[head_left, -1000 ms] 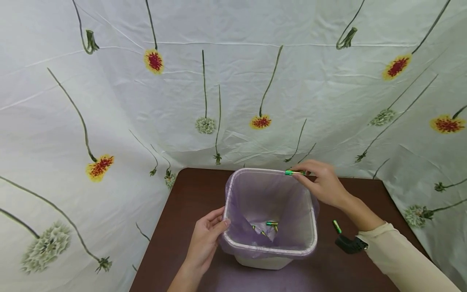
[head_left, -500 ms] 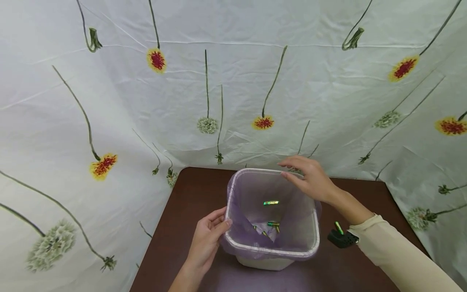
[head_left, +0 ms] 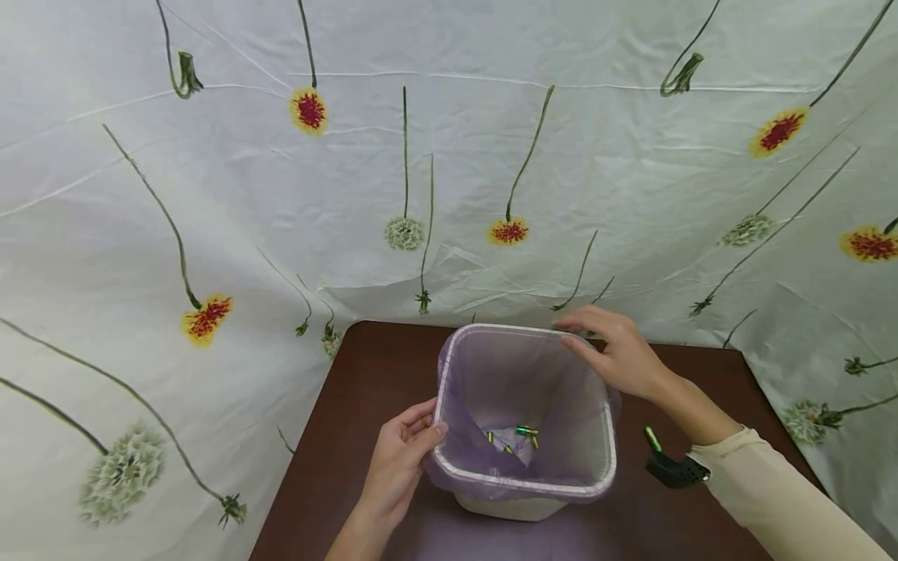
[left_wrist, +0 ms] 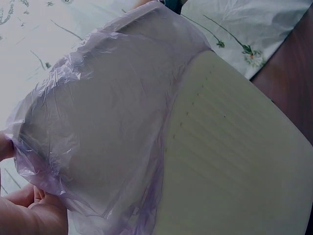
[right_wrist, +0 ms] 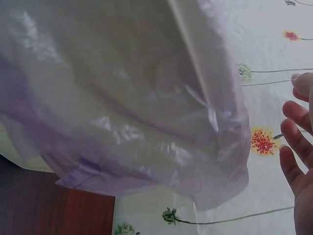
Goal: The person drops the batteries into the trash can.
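Note:
A pale trash bin (head_left: 510, 509) stands on the table with a thin purple liner (head_left: 484, 374) folded over its rim. My left hand (head_left: 398, 460) pinches the left side of the rim, thumb on the inner side and fingers outside. Several small shiny green-and-gold batteries (head_left: 527, 430) lie at the bottom of the liner. At the bin's back right corner, my right hand (head_left: 620, 354) is raised with its fingers loosely bent and holds nothing. Another battery (head_left: 653, 439) lies on the table to the right of the bin, beneath the right forearm.
The dark reddish-brown table (head_left: 351, 382) reaches back to a white cloth (head_left: 463, 156) printed with flowers, hanging behind and at both sides. A black wrist device (head_left: 675, 471) sits at the right sleeve's cuff, overlapping the table near the loose battery.
My right hand has let go of a battery, which fell into the bin. That hand moved left over the rim, then back right. The left hand has kept its hold.

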`<action>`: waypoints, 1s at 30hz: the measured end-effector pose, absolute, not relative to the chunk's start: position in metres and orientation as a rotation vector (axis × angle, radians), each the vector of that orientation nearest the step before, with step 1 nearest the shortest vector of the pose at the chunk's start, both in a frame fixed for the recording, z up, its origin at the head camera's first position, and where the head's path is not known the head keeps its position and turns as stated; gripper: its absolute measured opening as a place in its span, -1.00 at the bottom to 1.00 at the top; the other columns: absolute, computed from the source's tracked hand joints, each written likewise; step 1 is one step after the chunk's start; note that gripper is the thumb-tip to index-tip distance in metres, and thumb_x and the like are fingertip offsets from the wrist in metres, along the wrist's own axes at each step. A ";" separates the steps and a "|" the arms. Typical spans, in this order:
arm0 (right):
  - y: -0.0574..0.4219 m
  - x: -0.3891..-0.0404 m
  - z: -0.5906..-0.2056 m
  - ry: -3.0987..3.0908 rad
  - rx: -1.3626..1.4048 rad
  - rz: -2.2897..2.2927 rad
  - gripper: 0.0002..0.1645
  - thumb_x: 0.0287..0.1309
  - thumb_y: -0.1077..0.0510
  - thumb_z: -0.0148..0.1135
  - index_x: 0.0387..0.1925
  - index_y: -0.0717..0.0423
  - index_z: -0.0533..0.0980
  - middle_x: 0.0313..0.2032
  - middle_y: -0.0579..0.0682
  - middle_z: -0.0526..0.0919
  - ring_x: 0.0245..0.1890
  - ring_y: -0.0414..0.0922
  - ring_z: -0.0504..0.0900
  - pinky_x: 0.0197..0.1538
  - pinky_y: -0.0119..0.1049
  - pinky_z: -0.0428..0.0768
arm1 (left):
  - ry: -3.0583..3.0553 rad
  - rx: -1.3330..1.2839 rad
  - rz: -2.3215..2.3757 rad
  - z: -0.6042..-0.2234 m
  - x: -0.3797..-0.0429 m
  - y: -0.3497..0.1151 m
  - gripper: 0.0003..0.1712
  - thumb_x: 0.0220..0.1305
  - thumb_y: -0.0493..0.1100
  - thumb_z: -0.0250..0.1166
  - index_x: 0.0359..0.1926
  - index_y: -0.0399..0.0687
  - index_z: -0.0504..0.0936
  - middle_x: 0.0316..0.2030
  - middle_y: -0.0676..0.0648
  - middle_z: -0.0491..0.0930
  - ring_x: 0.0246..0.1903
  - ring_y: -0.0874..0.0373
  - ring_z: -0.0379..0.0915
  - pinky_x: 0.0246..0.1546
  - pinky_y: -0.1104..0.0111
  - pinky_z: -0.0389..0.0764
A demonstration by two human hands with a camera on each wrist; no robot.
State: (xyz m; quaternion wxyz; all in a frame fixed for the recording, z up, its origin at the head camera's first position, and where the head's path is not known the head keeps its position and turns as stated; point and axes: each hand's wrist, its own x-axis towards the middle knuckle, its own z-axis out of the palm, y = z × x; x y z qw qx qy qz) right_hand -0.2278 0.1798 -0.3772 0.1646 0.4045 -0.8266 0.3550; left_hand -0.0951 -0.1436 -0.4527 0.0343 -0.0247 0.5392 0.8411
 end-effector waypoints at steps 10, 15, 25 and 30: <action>0.196 -0.211 -0.386 -2.343 1.061 0.985 -0.66 0.17 0.44 0.41 -0.02 0.14 0.70 -0.14 -0.06 0.72 -0.26 -0.22 0.58 -0.28 -0.43 0.55 | 1.671 -0.034 2.588 -0.459 -0.089 -0.146 -0.43 0.28 -0.47 0.28 0.28 -0.62 0.39 -0.14 -0.18 0.61 -0.24 0.19 0.56 -0.23 0.45 0.63; 0.208 -0.202 -0.393 -2.353 0.976 0.938 -0.65 0.15 0.44 0.42 -0.03 0.15 0.70 -0.13 -0.07 0.72 -0.26 -0.23 0.57 -0.26 -0.37 0.51 | 1.673 0.003 2.587 -0.462 -0.086 -0.147 -0.42 0.29 -0.46 0.28 0.29 -0.62 0.38 -0.13 -0.18 0.62 -0.23 0.18 0.56 -0.22 0.45 0.63; 0.230 -0.191 -0.405 -2.366 0.856 0.916 -0.65 0.15 0.44 0.42 -0.04 0.12 0.69 -0.16 -0.08 0.73 -0.21 -0.23 0.62 -0.15 -0.45 0.50 | 1.665 0.016 2.575 -0.460 -0.087 -0.153 -0.43 0.29 -0.47 0.27 0.29 -0.63 0.37 -0.12 -0.20 0.62 -0.22 0.17 0.57 -0.22 0.44 0.64; 0.239 -0.184 -0.413 -2.352 0.798 0.907 -0.65 0.09 0.47 0.44 -0.08 0.14 0.69 -0.19 -0.06 0.73 -0.21 -0.26 0.62 -0.14 -0.44 0.49 | 1.657 0.020 2.573 -0.460 -0.087 -0.156 -0.43 0.30 -0.47 0.26 0.29 -0.63 0.37 -0.13 -0.19 0.62 -0.23 0.17 0.57 -0.22 0.44 0.64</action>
